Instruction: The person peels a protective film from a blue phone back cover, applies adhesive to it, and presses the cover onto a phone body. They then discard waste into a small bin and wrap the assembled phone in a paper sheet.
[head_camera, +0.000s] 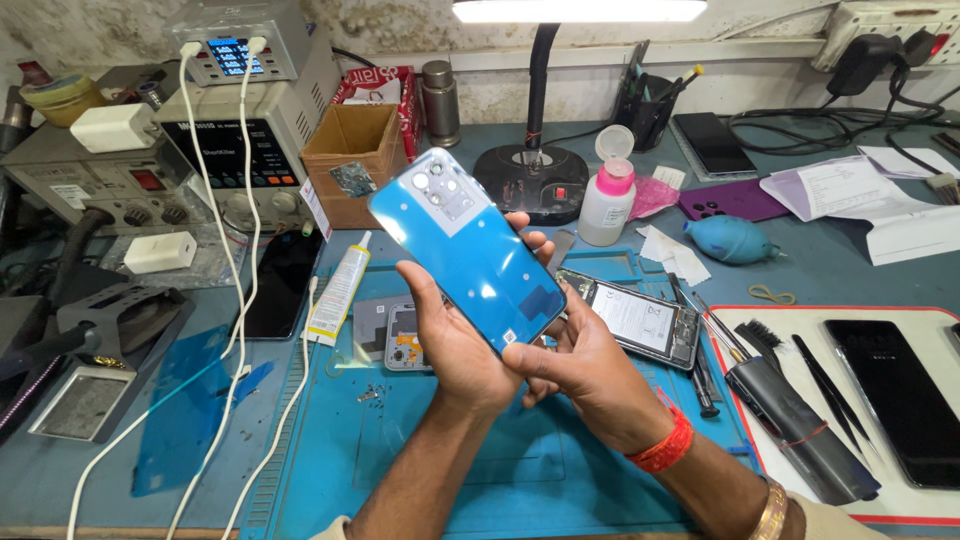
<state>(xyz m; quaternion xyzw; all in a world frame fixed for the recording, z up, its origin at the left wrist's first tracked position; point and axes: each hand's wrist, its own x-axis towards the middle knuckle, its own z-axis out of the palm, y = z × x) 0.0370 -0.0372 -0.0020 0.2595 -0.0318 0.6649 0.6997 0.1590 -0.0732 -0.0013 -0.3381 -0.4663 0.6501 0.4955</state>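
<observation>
I hold a blue phone back cover (468, 244) tilted above a blue work mat (440, 460), its camera cutouts at the upper end. My left hand (455, 345) cups it from below with fingers wrapped along the left edge. My right hand (585, 365) supports the lower right corner, the thumb near a small white sticker. An opened phone (640, 318) with its insides showing lies on the mat just right of my hands. A small grey frame part (400, 338) lies left of my left hand.
A glue tube (338, 290), a dark phone (280, 285) and white cables lie at left. Power supply units (240, 120) and a cardboard box (350, 160) stand behind. A pink-capped bottle (606, 200), lamp base (530, 175), teal blower (730, 240), tweezers, brush and black phone (900, 400) sit right.
</observation>
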